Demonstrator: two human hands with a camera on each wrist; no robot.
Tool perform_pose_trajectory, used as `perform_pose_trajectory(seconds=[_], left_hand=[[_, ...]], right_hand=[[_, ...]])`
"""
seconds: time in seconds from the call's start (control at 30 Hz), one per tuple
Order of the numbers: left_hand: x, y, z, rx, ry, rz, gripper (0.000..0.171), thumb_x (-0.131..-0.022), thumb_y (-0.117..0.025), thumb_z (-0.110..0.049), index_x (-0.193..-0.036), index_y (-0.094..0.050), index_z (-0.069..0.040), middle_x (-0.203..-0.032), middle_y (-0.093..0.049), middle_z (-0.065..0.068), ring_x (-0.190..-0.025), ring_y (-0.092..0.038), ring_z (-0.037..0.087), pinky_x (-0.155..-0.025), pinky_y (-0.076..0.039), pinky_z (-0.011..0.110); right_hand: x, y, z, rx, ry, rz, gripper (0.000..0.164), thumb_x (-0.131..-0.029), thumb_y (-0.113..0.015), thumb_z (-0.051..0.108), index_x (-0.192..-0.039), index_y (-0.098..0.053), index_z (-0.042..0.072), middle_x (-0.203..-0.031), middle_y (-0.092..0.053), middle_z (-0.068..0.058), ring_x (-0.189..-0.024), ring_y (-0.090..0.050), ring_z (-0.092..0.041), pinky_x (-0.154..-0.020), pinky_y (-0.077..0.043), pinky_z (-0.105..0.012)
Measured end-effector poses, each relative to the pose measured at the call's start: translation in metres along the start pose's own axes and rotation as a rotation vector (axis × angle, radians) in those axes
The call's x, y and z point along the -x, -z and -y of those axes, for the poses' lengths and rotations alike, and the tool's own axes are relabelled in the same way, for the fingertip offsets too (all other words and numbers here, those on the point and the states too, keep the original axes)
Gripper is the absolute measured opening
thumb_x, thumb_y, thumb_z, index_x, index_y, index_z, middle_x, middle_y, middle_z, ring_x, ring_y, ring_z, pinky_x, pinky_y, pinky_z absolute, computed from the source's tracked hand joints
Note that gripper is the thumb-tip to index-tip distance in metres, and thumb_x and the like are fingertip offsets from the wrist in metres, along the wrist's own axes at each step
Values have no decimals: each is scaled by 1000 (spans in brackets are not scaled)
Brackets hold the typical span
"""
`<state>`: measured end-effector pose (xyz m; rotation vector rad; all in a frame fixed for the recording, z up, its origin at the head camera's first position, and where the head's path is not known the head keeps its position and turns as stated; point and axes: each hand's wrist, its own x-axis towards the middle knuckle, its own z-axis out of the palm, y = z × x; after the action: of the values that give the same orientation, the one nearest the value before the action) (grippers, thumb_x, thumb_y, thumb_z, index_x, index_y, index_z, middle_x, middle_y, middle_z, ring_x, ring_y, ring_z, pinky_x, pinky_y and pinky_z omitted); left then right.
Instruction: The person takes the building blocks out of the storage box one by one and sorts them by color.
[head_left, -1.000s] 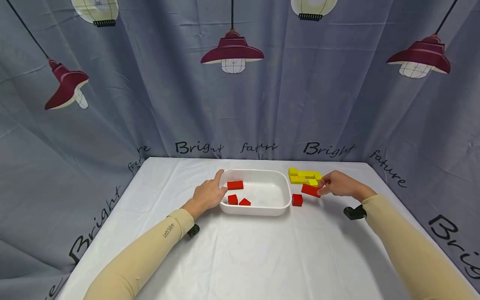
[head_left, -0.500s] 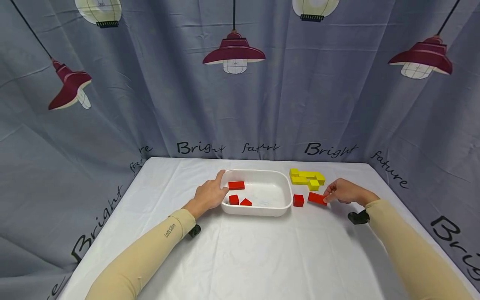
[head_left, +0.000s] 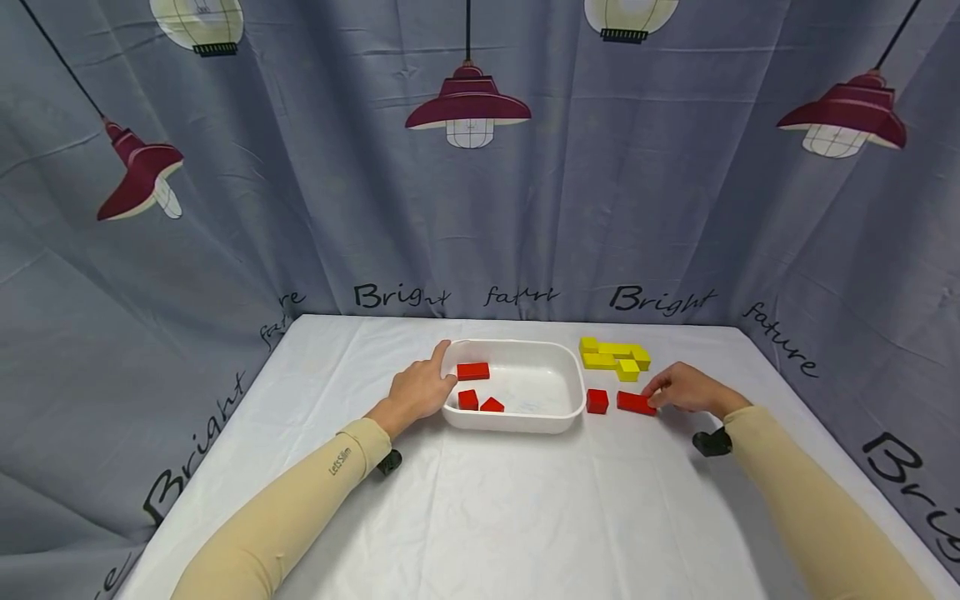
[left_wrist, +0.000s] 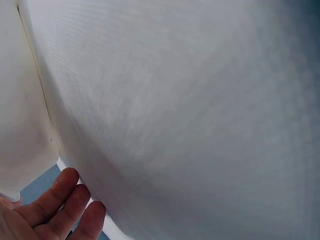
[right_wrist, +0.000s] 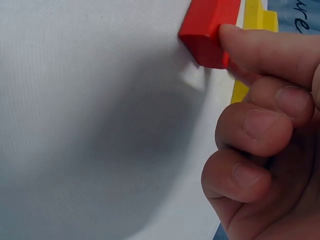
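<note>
At its left end, the white plastic tray (head_left: pixel 517 427) is held by my left hand (head_left: pixel 418 388), thumb at the rim and index finger along the far left corner. In the left wrist view three fingers (left_wrist: pixel 75 200) lie beside the tray's pale wall (left_wrist: pixel 25 100). My right hand (head_left: pixel 686 388) pinches the right end of a long red block (head_left: pixel 634 403) between thumb and fingertips, low over the tablecloth. The right wrist view shows the thumb on this red block (right_wrist: pixel 207 35), other fingers curled. A red cube (head_left: pixel 597 402) sits between the block and the tray.
Inside the tray lie a red rectangular block (head_left: pixel 472 371), a red cube (head_left: pixel 468 400) and a red triangular block (head_left: pixel 492 405). Several yellow blocks (head_left: pixel 615 354) stand together behind the right hand's block. A printed grey curtain (head_left: pixel 480 217) hangs behind the white-covered table (head_left: pixel 480 517).
My right hand has moved the long red block away from the yellow blocks, toward me and slightly right, lining it up beside the red cube. The left hand stays at the tray.
</note>
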<state>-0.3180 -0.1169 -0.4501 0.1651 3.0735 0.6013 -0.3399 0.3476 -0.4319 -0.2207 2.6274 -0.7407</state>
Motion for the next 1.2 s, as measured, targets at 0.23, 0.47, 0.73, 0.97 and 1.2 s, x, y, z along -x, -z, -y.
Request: perform_pose_trajectory(seconds=[0.23, 0.47, 0.73, 0.97, 1.2], left_hand=[[1, 0, 1, 6, -2, 1, 67, -99, -46, -38, -159, -21, -25, -127, -66, 14, -106, -66, 28, -81, -53, 48], [1, 0, 0, 9, -4, 0, 67, -98, -46, -38, -159, -21, -25, -126, -67, 14, -105, -66, 28, -80, -53, 47], [1, 1, -1, 9, -2, -3, 66, -98, -46, -38, -159, -22, -25, -126, -67, 14, -104, -66, 28, -80, -53, 47], [2, 1, 0, 12, -10, -11, 67, -98, -47, -37, -159, -23, -24, -127, -67, 15, -106, -66, 29, -79, -54, 47], [2, 1, 0, 10, -10, -3, 67, -98, -46, -38, -160, -21, -24, -127, -67, 14, -106, -66, 28, -78, -54, 46]], right_hand=[[1, -5, 5, 19, 54, -21, 25, -90, -69, 13, -112, -74, 1, -90, -63, -6, -78, -48, -21, -66, -39, -33], [1, -6, 10, 27, 53, -27, 26, -91, -70, 15, -113, -74, 2, -95, -64, -9, -80, -49, -23, -67, -39, -34], [2, -3, 21, 65, 52, -78, 27, -91, -73, 23, -113, -75, 7, -120, -64, -21, -104, -50, -33, -84, -45, -40], [3, 4, 38, 49, 67, -87, 34, -90, -74, 27, -117, -74, 7, -121, -64, -18, -107, -50, -33, -85, -46, -40], [1, 6, 54, 31, 86, -93, 34, -91, -73, 25, -119, -73, 6, -126, -62, -20, -105, -53, -31, -85, -50, -39]])
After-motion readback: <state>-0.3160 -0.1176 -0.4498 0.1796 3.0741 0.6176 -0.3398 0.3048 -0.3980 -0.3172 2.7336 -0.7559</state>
